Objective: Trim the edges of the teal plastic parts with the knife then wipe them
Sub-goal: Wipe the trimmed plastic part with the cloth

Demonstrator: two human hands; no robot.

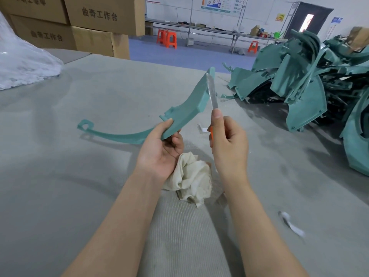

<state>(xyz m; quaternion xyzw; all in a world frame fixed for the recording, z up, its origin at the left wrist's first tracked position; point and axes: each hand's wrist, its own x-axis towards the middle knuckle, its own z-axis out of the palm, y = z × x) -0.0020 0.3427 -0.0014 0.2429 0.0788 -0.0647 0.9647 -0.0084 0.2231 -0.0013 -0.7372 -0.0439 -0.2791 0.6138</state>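
Observation:
My left hand (159,150) grips a long curved teal plastic part (185,108) at its middle and holds it above the table. One thin end of the part reaches left, the wide end points up and away. My right hand (227,144) grips a knife (212,94) with an orange handle. Its blade points upward and lies along the right edge of the part's wide end, my thumb pressed at the blade's base. A crumpled cream cloth (191,178) lies on the table just below and between both hands.
A big heap of teal plastic parts (311,84) fills the right side of the grey felt-covered table (79,186). Cardboard boxes (95,21) stack at the back left, beside a clear plastic bag (22,62). White scraps (291,224) lie at the front right.

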